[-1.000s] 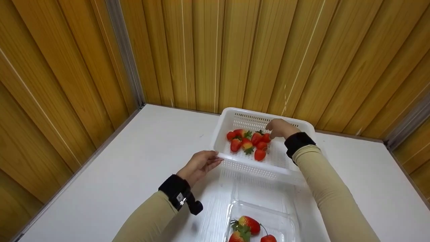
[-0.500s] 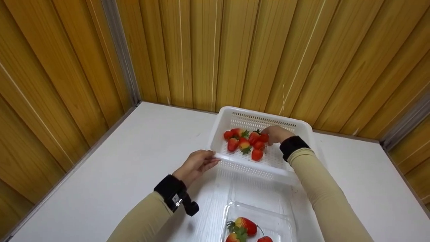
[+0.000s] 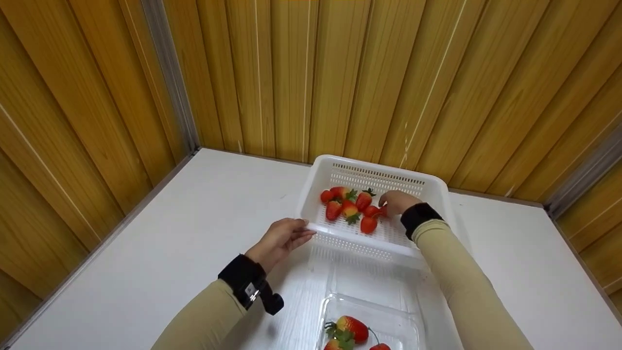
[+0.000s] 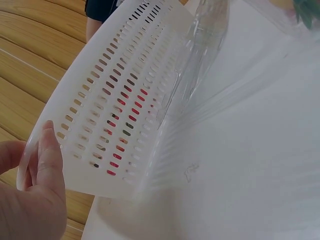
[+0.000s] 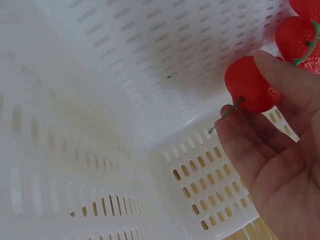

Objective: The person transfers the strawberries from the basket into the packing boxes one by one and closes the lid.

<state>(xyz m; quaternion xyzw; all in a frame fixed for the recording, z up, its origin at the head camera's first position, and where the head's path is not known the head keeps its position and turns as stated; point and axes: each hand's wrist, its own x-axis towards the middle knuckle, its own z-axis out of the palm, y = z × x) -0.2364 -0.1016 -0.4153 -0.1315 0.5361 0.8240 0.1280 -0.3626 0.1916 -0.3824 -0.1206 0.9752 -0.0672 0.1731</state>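
My left hand (image 3: 281,239) pinches the near left rim of a white perforated basket (image 3: 359,237); in the left wrist view, thumb and fingers lie on either side of that rim. Inside the basket, my right hand (image 3: 399,201) holds a red cherry (image 5: 247,82) with a thin green stem between thumb and fingers. To the left of that hand lie several strawberries (image 3: 333,210) and other red fruits, among them a round one (image 3: 327,196). Another cherry (image 5: 294,39) shows close to the thumb in the right wrist view.
In front of the basket, a clear plastic box (image 3: 371,304) on the white table (image 3: 228,194) contains strawberries (image 3: 353,328) and a stemmed cherry (image 3: 380,346). Wood-patterned walls (image 3: 291,78) stand behind and at both sides.
My right hand has lowered into the basket, taken hold of a cherry at the right of the pile and shifted it slightly towards the front. The left hand stays on the rim.
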